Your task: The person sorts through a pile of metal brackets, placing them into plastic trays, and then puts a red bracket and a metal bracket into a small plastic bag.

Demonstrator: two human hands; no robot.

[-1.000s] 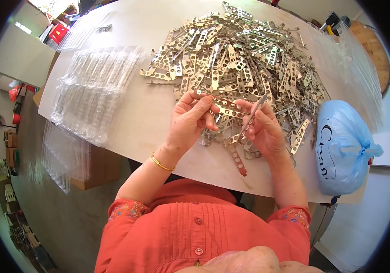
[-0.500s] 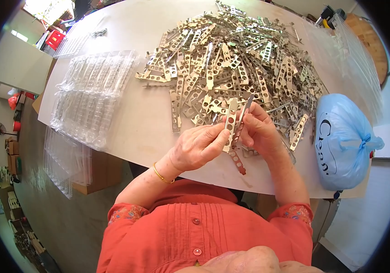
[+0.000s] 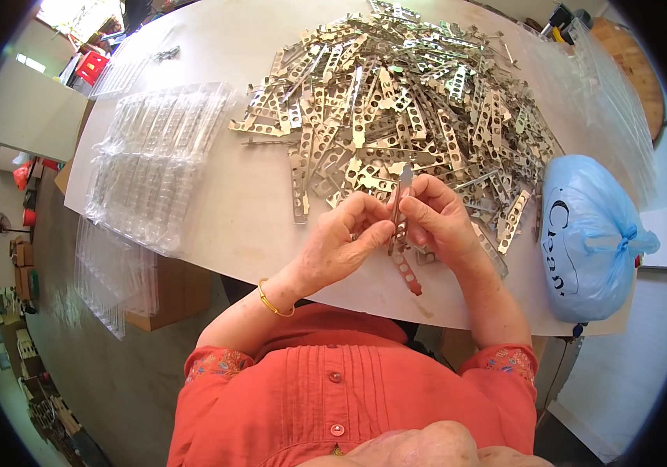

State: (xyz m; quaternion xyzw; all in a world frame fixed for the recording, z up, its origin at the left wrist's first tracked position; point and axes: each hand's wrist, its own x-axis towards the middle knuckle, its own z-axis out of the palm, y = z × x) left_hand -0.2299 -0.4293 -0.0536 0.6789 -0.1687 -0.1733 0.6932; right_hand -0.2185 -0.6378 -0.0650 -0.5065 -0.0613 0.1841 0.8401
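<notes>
Over the near edge of the table, my left hand point(image 3: 349, 240) and my right hand point(image 3: 438, 222) meet around a slim metal bracket point(image 3: 404, 180). It stands nearly upright, seen almost edge-on, and its upper end shows above my fingers. My right thumb and fingers pinch it, while my left thumb and fingertips close on its lower part. Whether a second bracket lies against it I cannot tell. Just below my fingers, a perforated metal bracket point(image 3: 406, 274) with a reddish tint lies on the table. Beyond my hands spreads a large heap of perforated metal brackets point(image 3: 395, 101).
Stacked clear plastic trays point(image 3: 154, 167) stand at the left of the white table point(image 3: 248, 202), with more trays point(image 3: 107, 280) below its edge. A knotted blue plastic bag point(image 3: 590, 241) sits at the right. Clear plastic sheets point(image 3: 606, 101) lie behind it.
The bracket held flat in my left hand no longer shows separately. My hands have come closer together, and the bracket between them has turned more upright and edge-on.
</notes>
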